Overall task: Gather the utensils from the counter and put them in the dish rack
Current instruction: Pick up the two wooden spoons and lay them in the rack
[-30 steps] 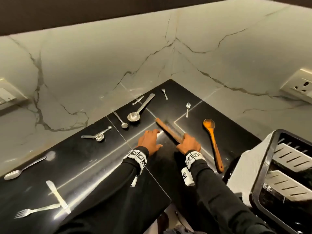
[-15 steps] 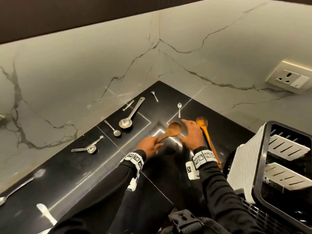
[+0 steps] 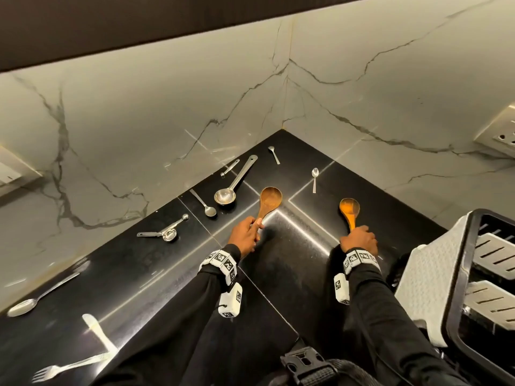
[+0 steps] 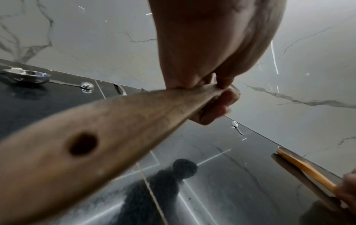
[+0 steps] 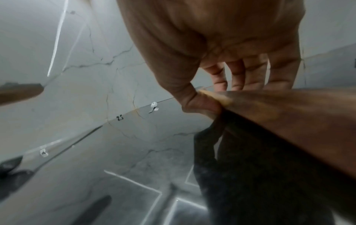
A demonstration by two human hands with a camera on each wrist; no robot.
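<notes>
My left hand [image 3: 255, 227] grips the handle of a dark brown wooden spoon [image 3: 269, 200], its bowl pointing away from me above the black counter [image 3: 292, 260]. In the left wrist view the fingers [image 4: 221, 100] pinch that handle [image 4: 100, 126], which has a hole near its end. My right hand [image 3: 356, 235] holds the handle of an orange wooden spoon [image 3: 349, 208]; its thumb [image 5: 198, 103] presses on the handle [image 5: 289, 115]. The black and white dish rack [image 3: 434, 274] stands to the right of the right hand.
Steel utensils lie on the counter: a ladle [image 3: 232, 188], small spoons [image 3: 204, 204] [image 3: 315, 178] [image 3: 274, 154], measuring spoons [image 3: 165, 232], a large spoon [image 3: 30, 300] and a fork [image 3: 58, 369] at the near left. Marble walls [image 3: 167, 107] close the corner.
Both hands were on the brown spoon lying flat. Now the left hand alone holds it, swung round bowl-forward, and the right hand has moved right and taken the orange spoon's handle.
</notes>
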